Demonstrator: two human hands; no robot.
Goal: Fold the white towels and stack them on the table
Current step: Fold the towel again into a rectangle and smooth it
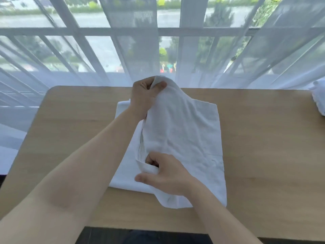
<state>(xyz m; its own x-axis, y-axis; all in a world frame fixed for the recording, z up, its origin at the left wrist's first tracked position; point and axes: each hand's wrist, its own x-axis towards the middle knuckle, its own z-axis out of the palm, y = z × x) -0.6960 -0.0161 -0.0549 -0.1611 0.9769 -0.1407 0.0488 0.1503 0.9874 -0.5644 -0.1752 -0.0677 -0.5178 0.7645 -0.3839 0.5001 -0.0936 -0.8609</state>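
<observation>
Both hands, left (144, 95) and right (167, 175), pinch towel (184, 131) edges mid-fold on bench (263, 138); stacking not begun.

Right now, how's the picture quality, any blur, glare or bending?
Head view: backlit by the curtained window, no harsh glare; window bars bow from wide-angle distortion; white towel, left hand and right hand slightly soft; table evenly lit.
</observation>
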